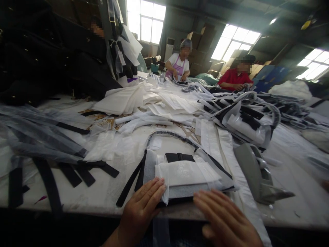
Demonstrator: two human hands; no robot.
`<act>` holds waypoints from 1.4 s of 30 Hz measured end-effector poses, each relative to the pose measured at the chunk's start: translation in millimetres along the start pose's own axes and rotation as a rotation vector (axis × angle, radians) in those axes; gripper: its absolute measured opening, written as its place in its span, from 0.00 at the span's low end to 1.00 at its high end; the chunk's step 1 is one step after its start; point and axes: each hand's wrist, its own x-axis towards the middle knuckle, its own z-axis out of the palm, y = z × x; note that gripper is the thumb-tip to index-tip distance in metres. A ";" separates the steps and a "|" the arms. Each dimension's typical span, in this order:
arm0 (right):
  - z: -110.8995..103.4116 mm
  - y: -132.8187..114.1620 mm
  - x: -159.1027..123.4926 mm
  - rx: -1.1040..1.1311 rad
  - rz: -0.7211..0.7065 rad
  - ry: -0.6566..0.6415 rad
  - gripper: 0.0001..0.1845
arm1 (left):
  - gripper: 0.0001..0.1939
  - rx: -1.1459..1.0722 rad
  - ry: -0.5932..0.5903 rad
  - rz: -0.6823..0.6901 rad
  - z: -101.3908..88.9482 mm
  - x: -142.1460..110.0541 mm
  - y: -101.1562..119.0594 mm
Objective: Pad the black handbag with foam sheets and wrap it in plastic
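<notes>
A black-and-grey handbag [180,190] lies at the table's near edge, its wrapped handle [169,133] arching away from me. Across its front is a white padded sheet [187,172] in clear plastic. My left hand [142,206] rests on the bag's lower left corner, fingers stretched out and close together over the plastic. Over the lower right edge lies my right hand [223,219], flat, its fingers extended and slightly blurred. Neither hand grips anything that I can see. A black strap [131,180] sticks out at the bag's left side.
A grey tape dispenser [253,171] stands at the right. Black straps in clear plastic [46,144] lie at the left. White sheets [164,99] are heaped behind the bag, and another wrapped bag [244,120] lies back right. Two people [180,65] work across the table; another shows at left.
</notes>
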 end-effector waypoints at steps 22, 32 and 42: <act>31.3 52.4 43.3 -0.217 -0.064 -0.467 0.44 | 0.16 0.190 -0.071 0.005 -7.9 15.0 24.6; 31.3 49.0 43.3 -0.193 -0.048 -0.395 0.37 | 0.17 0.081 -0.185 0.095 -8.6 12.0 16.5; 36.0 32.8 20.1 -0.292 -0.081 -0.222 0.34 | 0.18 0.078 -0.183 0.068 -3.3 0.0 17.6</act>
